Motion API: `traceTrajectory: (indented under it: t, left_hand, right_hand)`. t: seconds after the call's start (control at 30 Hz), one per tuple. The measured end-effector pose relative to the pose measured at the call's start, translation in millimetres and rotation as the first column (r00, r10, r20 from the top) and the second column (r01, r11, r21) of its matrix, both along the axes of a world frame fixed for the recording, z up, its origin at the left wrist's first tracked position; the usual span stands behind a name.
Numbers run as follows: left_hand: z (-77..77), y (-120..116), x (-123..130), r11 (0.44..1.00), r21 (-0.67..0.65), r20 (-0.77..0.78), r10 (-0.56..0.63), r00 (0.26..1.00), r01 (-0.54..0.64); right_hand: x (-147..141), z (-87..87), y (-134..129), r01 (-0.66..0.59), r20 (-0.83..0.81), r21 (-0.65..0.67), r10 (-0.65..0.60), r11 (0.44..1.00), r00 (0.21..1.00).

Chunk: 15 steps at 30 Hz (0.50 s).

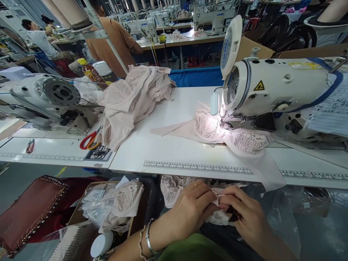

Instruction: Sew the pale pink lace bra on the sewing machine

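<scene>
Fingers (207,198) of your left hand (189,204) and those of your right hand (248,212) are closed in a pinch on a pale pink lace piece (217,217), as seen in the head view. The hands face each other with their tips close together, and the lace piece lies between them, below the front edge of the white surface (168,154) and above your lap. Part of it is hidden by your hands. You wear a ring (194,184) on the left hand and a bracelet (148,237) on that wrist. More lace fabric (169,190) shows just beside the left hand, under the edge.

On the surface, ahead of your hands and to the right, a sewing machine (282,85) has its lamp lit over a garment (244,142) with two lace cups; one end of the garment hangs over the front edge. A printed ruler (198,167) runs along that edge. Left of the garment, well apart from it, is a heap of pale fabric (133,96), with red and orange scissors (89,142) at its lower left. A second machine (40,98) stands at the far left.

Lower down on the left, a box (133,224) holds plastic bags and lace pieces, near a white-lidded jar (102,244) and a brown cushion (29,210). Beyond the surface, a person in a brown shirt (110,45) faces away from you
</scene>
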<state>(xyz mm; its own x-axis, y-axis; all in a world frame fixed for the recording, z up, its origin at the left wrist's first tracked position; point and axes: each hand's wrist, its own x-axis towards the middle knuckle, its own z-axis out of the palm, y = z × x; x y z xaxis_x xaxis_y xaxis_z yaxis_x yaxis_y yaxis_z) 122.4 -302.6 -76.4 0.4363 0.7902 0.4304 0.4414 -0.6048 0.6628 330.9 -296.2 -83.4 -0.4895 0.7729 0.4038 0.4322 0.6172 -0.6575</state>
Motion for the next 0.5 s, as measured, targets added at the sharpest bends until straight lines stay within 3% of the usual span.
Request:
traceTrajectory:
  t: [0.1, 0.23, 0.37, 0.5]
  left_hand:
    - [4.0, 6.1, -8.9, 0.987, -0.159, 0.217, 0.031, 0.976, 0.004]
    - [4.3, 11.2, -30.7, 0.907, -0.418, 0.448, 0.248, 0.859, -0.044]
    - [-5.1, 10.2, -44.9, 0.861, -0.500, 0.545, 0.401, 0.737, -0.098]
    - [-12.0, 8.1, -46.7, 0.866, -0.462, 0.528, 0.441, 0.726, -0.190]
  right_hand:
    - [13.5, 9.0, 5.5, -0.096, 0.032, -0.153, 0.102, 0.983, 0.994]
    - [42.2, 14.2, 14.1, -0.145, -0.006, -0.344, 0.152, 0.928, 0.988]
    - [60.9, 6.7, 18.8, -0.095, -0.085, -0.327, 0.071, 0.940, 0.994]
    - [64.1, -3.2, 18.5, 0.020, -0.104, -0.284, -0.051, 0.959, 0.993]
